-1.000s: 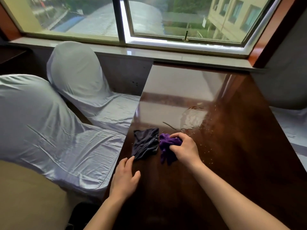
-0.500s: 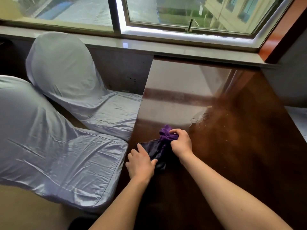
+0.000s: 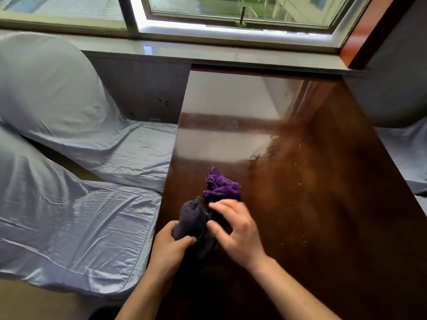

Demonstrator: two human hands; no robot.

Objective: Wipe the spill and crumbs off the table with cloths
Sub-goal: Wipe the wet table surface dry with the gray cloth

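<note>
On the glossy dark wooden table (image 3: 323,215), near its left edge, lie two cloths. My left hand (image 3: 169,247) is closed on the bunched dark grey cloth (image 3: 193,221), lifting it off the surface. My right hand (image 3: 235,229) hovers just right of it with fingers spread, its fingertips at the lower end of the crumpled purple cloth (image 3: 220,188); it is blurred. A clear water spill (image 3: 261,153) shines farther back, right of the purple cloth. Small pale crumbs (image 3: 299,183) are scattered over the table to the right.
Two chairs under pale blue covers (image 3: 76,204) stand along the table's left side. Another covered chair (image 3: 406,148) sits at the right edge. A window sill (image 3: 231,54) and window close off the far end.
My left hand has gone from flat on the table to gripping and raising the dark grey cloth. My right hand has loosened its hold on the purple cloth and drawn back toward me.
</note>
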